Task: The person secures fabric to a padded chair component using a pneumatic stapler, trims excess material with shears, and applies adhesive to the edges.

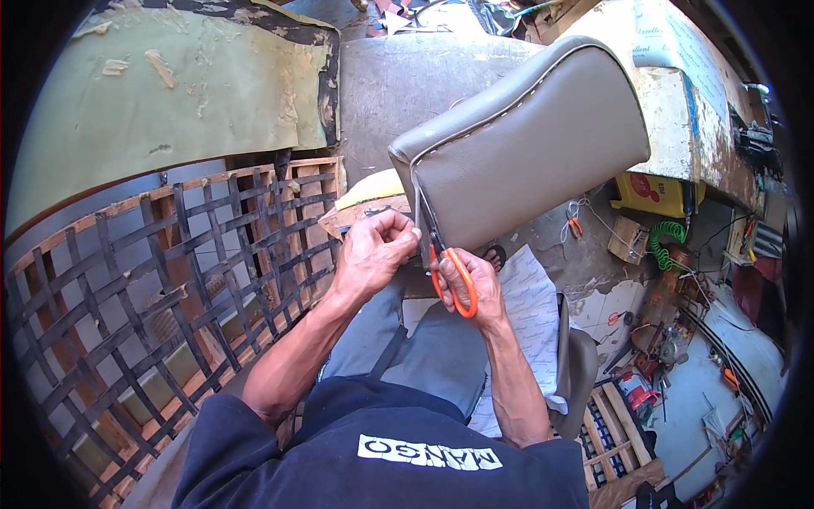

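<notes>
A grey-brown upholstered cushion piece (521,157) lies tilted ahead of me, with a seam and piping along its upper edge and a narrow strip of piping (419,204) running down its near-left corner. My left hand (373,254) pinches at this strip below the corner; its fingertips partly hide what they grip. My right hand (475,288) grips orange-handled scissors (468,305), their dark blades pointing up alongside the piping at the corner.
A webbed wooden frame (127,305) stands at left under a pale green panel (170,93). A worn workbench (695,144) is at upper right, with a yellow container (644,191), pliers (575,227), a green coiled hose (666,237) and scattered tools below. White sheeting (526,365) lies beside my legs.
</notes>
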The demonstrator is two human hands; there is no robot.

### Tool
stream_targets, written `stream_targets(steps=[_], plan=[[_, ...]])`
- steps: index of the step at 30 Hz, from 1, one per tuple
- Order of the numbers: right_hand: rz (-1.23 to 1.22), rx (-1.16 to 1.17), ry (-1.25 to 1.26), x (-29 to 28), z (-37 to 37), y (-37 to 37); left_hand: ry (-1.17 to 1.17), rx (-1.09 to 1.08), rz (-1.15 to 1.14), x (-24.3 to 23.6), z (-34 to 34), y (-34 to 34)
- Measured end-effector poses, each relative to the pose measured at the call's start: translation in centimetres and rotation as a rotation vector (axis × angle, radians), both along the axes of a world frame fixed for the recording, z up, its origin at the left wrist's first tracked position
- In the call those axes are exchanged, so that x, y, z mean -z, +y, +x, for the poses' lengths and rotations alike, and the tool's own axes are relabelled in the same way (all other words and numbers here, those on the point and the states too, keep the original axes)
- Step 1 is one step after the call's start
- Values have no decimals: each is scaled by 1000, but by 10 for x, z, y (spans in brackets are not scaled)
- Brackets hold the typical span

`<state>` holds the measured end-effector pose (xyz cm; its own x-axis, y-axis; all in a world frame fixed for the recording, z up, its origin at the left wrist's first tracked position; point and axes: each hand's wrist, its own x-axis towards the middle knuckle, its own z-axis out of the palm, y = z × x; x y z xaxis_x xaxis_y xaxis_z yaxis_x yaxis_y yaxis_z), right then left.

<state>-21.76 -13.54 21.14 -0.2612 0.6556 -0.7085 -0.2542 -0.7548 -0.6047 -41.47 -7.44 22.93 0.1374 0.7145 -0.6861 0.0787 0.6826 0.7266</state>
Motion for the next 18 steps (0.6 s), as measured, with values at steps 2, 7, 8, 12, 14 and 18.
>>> stream_targets(steps=[2, 7, 8, 12, 14, 18], plan=[[1, -5, -13, 0, -2, 0, -16, -15, -5, -3, -1, 1], [22, 18, -1, -3, -10, -3, -80, -35, -47, -14, -7, 10], [41, 44, 26, -4, -12, -3, -95, -22, -54, -16, -10, 12], [59, 44, -9, -12, -17, -3, -146, -45, -101, -19, -15, 14], [53, 68, 17, -10, -20, -3, -158, -52, -98, -19, -18, 13], [51, 142, 99, -5, -20, -6, -190, -48, -93, -23, -16, 16]])
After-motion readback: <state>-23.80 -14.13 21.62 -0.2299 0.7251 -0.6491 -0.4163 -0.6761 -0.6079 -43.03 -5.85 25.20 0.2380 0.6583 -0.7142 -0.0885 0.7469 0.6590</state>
